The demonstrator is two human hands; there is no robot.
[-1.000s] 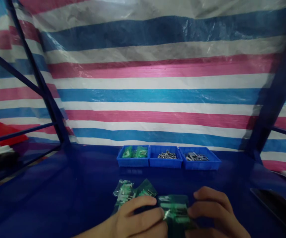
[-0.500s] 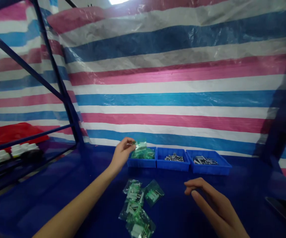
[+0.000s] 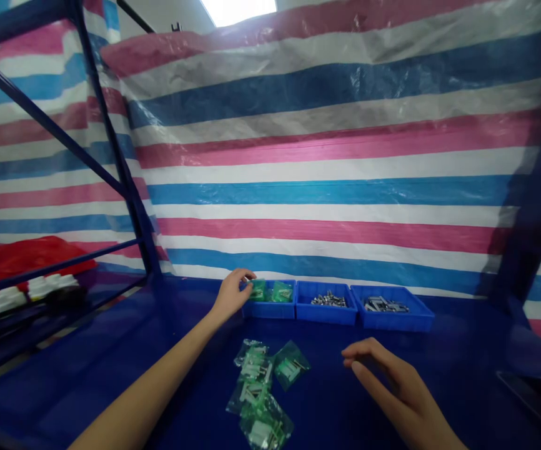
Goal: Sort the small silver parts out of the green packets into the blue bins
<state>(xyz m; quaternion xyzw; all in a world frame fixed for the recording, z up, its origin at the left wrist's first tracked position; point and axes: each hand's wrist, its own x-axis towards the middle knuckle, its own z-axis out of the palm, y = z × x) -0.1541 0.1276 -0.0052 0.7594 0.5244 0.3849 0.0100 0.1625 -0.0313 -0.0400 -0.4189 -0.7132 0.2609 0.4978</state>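
Observation:
My left hand [image 3: 233,292] reaches out to the leftmost of three blue bins [image 3: 270,309]. Its fingertips are pinched on the edge of a green packet [image 3: 258,290] that lies inside that bin beside another green packet [image 3: 281,290]. A pile of several clear-green packets [image 3: 261,390] holding small parts lies on the blue table between my arms. My right hand [image 3: 392,381] hovers low over the table to the right of the pile, fingers stretched forward and loosely apart, holding nothing.
The middle bin [image 3: 328,310] holds small metal parts, and the right bin [image 3: 392,315] holds grey metal pieces. A striped tarp [image 3: 336,175] closes off the back. Blue frame posts [image 3: 130,200] stand at the left. A red thing [image 3: 22,256] lies on the left shelf.
Both hands left the packet they held near me. My left hand carried a green packet to the left bin and lowered it in; my right hand drew back slightly.

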